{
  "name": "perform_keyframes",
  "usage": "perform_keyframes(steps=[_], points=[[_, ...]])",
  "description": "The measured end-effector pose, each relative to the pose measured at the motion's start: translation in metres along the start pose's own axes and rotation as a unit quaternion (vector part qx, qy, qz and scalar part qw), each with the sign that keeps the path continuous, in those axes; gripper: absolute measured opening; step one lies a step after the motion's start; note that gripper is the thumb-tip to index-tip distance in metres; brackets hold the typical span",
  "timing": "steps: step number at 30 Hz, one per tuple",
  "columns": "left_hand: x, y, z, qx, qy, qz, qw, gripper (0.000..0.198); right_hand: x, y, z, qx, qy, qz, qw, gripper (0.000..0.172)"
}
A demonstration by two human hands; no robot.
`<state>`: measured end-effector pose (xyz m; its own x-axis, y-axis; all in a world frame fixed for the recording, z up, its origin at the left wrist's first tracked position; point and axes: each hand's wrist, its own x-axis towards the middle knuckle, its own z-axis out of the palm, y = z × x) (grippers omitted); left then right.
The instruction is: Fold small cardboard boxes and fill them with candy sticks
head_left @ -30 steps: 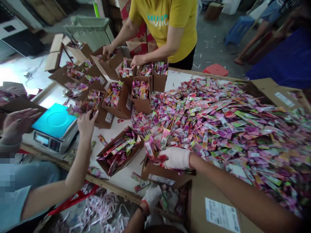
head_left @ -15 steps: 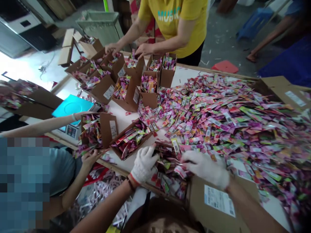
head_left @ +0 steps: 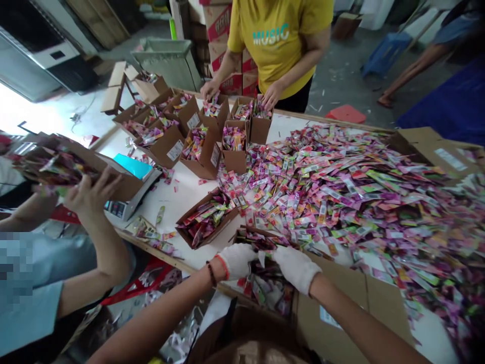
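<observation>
My left hand (head_left: 238,260), in a white knit glove, is at the left side of the open cardboard box (head_left: 299,303) nearest me. Its fingers are closed over some packets, their tips partly hidden. My right hand (head_left: 297,269), gloved too, reaches in from the right, fingers curled on the packets (head_left: 265,257) between both hands. These are slim, shiny wrappers in pink, purple and green. More packets (head_left: 269,290) fill the box below my hands. Just beyond on the left stands another filled box (head_left: 206,222), tilted in view.
A big loose heap of packets (head_left: 333,187) covers the table's right side. Several filled boxes (head_left: 235,159) stand at the far edge, where a person in a yellow shirt (head_left: 280,45) works. At left, a co-worker's hand (head_left: 91,194) holds a filled box beside a scale (head_left: 132,167).
My hands have come closer together over the near box, the right one moving left. The co-worker at left has lifted a filled box off the table. The far person's hands have moved apart.
</observation>
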<state>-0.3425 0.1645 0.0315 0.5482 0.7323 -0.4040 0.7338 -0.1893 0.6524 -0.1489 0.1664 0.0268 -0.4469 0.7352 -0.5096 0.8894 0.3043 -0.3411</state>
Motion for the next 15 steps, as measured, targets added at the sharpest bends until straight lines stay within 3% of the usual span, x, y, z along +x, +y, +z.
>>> perform_keyframes(steps=[2, 5, 7, 9, 12, 15], points=[[-0.007, 0.006, 0.002, 0.017, -0.014, 0.034, 0.999, 0.022, 0.0, -0.001, -0.002, -0.028, -0.029, 0.001, 0.999, 0.04], [-0.008, 0.011, 0.009, 0.068, -0.123, -0.016, 0.99, 0.038, 0.003, -0.005, -0.004, -0.04, -0.09, -0.013, 0.995, 0.029], [-0.008, 0.009, 0.006, 0.084, -0.166, -0.018, 0.982, 0.045, 0.002, 0.0, -0.013, 0.002, -0.092, -0.052, 0.994, 0.022], [-0.011, 0.004, -0.004, 0.079, -0.133, 0.037, 0.987, 0.044, -0.001, 0.012, -0.029, 0.045, -0.044, -0.064, 0.996, 0.02], [-0.018, -0.001, -0.016, 0.091, -0.082, 0.08, 0.989, 0.034, 0.0, 0.024, -0.049, 0.03, 0.033, -0.014, 0.999, 0.022], [-0.02, -0.002, -0.009, 0.134, -0.088, 0.076, 0.984, 0.026, 0.017, 0.012, -0.043, -0.021, 0.049, -0.038, 0.998, 0.021]])
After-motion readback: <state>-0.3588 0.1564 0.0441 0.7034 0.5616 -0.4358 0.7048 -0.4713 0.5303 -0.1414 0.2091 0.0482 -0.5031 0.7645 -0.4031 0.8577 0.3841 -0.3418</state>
